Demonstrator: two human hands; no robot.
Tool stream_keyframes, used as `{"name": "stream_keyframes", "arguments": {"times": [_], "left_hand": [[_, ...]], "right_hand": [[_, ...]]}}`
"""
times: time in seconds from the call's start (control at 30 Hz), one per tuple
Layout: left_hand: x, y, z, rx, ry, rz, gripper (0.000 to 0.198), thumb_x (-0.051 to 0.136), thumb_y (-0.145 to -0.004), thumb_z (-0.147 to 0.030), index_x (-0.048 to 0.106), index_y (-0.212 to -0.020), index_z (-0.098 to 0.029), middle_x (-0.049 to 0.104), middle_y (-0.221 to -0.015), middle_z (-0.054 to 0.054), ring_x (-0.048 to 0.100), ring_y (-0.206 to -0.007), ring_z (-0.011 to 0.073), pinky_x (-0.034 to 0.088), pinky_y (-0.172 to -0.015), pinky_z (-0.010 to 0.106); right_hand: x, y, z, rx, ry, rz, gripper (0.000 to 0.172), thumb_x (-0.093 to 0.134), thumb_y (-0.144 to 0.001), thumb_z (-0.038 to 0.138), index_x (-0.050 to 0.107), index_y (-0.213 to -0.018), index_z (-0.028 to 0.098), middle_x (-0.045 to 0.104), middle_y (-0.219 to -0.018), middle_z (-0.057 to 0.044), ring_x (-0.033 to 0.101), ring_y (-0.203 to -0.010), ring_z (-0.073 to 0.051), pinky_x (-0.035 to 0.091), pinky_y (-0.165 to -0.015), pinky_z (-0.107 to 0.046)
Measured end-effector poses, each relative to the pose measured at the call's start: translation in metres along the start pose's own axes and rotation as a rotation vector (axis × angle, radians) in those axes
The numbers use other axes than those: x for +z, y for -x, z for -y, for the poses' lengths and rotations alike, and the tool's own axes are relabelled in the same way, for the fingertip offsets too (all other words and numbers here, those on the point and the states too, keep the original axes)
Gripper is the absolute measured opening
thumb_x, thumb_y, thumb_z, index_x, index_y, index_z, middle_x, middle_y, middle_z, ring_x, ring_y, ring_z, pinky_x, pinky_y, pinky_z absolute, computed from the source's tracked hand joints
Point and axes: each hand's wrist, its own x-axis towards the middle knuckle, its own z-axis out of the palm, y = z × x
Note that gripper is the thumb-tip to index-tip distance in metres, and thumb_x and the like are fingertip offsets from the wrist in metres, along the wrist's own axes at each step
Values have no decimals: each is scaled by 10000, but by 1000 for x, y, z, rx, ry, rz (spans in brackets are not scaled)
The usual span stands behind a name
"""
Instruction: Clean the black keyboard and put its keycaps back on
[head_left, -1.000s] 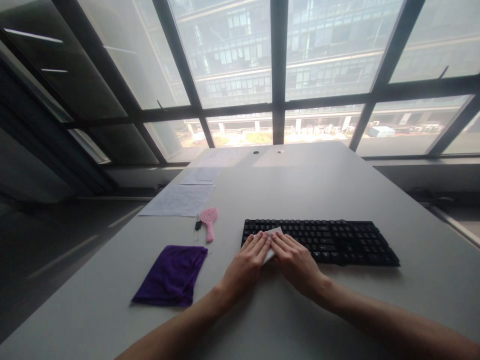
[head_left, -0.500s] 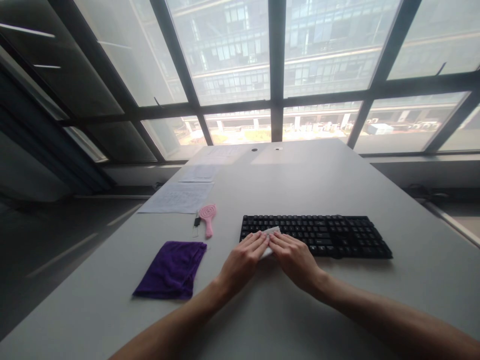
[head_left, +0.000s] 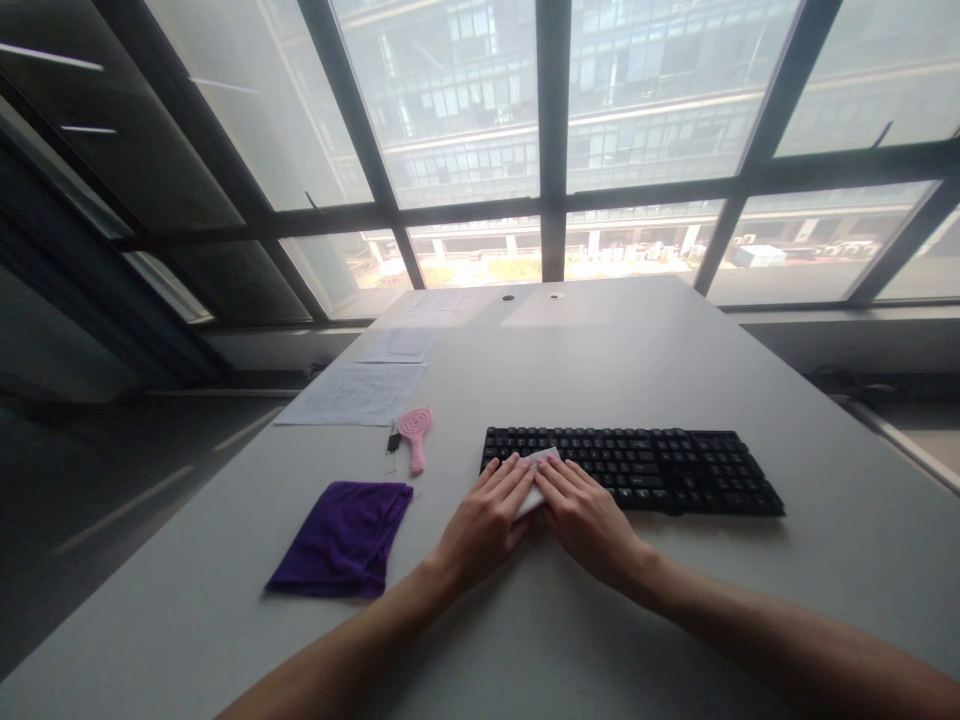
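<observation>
A folded white wipe lies between my two hands at the left front part of a black keyboard. My left hand presses its fingers on the wipe's left side. From the other side, my right hand holds the wipe with its fingertips close to those of the left. Both hands hide the keyboard's front left keys, and the thumbs are mostly hidden underneath.
A folded purple cloth lies left of my hands on the white table. Behind it are a pink hairbrush and a small black item with a clear strip. Printed papers line the left edge. Windows stand beyond.
My hands have shifted slightly, with the fingertips a little farther apart. More of the white wipe shows between them. The keyboard and the other things stay where they were.
</observation>
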Motion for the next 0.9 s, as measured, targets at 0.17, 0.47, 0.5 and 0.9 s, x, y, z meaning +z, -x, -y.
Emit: {"name": "stream_keyframes", "arguments": {"times": [0.17,0.47,0.5,0.9], "left_hand": [[-2,0,-2,-29,14,-1,638,565,-976,-362,378,-1539,-129,426,-1561,182,339,-1490,316,349,-1203,537],[2,1,0,-15,-11,41,542,516,-1006,-321,429,-1509,-137,437,-1561,153,366,-1478,299,360,-1206,509],[4,1,2,-15,-18,41,517,501,-1004,-261,438,-1504,-142,445,-1556,145,380,-1471,291,372,-1201,498],[1,-1,8,100,9,-62,397,498,-964,-57,649,-1300,-206,640,-1383,78,590,-1301,244,511,-1101,464]], "right_hand": [[-1,-1,-2,70,29,15,484,585,-924,178,584,-1393,60,524,-1486,-206,458,-1419,-315,372,-1191,-492],[1,1,-5,103,33,25,542,653,-931,299,567,-1399,40,490,-1507,-229,441,-1428,-334,354,-1196,-505],[1,1,-5,98,40,28,533,656,-931,287,570,-1396,44,493,-1507,-223,444,-1425,-333,356,-1195,-503],[-7,-2,-7,12,-9,44,288,583,-938,84,711,-1180,173,673,-1335,-125,552,-1329,-307,301,-1184,-617]]}}
